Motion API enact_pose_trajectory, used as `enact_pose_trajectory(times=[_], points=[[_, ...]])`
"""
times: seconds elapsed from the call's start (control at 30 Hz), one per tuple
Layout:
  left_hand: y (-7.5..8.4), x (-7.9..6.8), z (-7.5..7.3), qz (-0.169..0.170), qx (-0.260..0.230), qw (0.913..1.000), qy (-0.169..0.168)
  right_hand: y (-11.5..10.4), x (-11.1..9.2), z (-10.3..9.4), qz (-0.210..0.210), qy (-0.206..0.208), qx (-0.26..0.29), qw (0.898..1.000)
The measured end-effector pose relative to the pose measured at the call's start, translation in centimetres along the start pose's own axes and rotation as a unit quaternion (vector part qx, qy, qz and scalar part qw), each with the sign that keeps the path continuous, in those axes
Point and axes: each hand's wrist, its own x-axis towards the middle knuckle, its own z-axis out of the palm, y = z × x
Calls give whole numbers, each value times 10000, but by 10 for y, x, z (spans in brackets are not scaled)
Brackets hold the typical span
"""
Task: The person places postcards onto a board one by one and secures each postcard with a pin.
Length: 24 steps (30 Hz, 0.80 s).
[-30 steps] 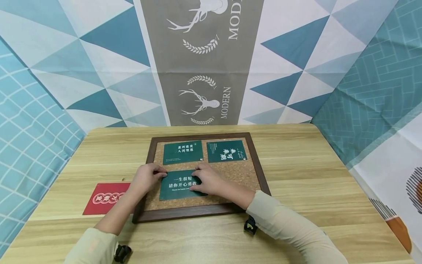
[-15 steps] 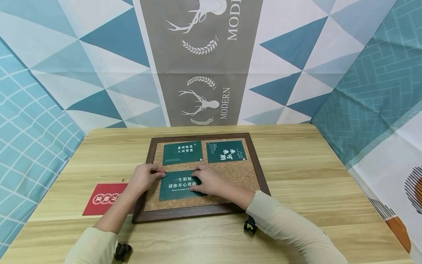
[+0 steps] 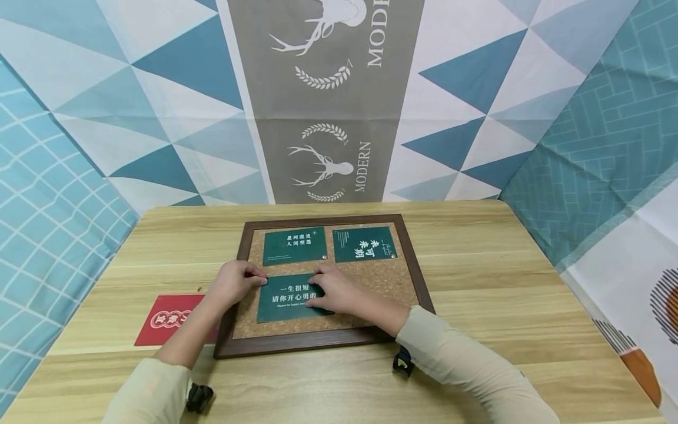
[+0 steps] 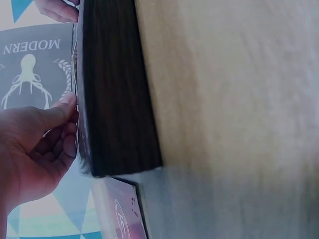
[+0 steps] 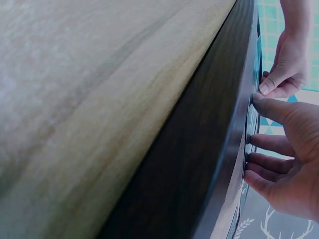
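Observation:
A green card with white lettering lies low on the left of a dark-framed cork board. At its upper left corner, my left hand brings thumb and index fingertips together in a pinch. What they pinch is hidden by the fingertips. The right hand rests spread fingertips on the card's right part, covering some of its lettering. In the right wrist view, the thumb and fingers of this right hand meet the board's face apart from each other, close to the left hand.
Two more green cards, one left and one right, lie along the board's top, with a shiny pin at each lower right corner. A red card sits on the wooden table left of the frame, partly under the left forearm.

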Motion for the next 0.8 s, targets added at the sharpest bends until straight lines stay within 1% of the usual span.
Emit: enact_pose_trajectory(times=[0.17, 0.3, 0.53, 0.67, 0.8], points=[[2, 1, -1, -49, -25, 10000, -46, 0, 0, 0, -1, -12, 2, 10000], [2, 1, -2, -210, -90, 9997, -106, 0, 1, 0, -10, -19, -11, 10000], [8, 3, -5, -544, -234, 9976, -361, 0, 0, 0, 20, -48, -12, 10000], [6, 4, -5, -581, -300, 9971, -398, 0, 1, 0, 32, -56, -9, 10000], [1, 4, -7, -529, -368, 9967, -503, 1, 1, 0, 38, -61, 5, 10000]])
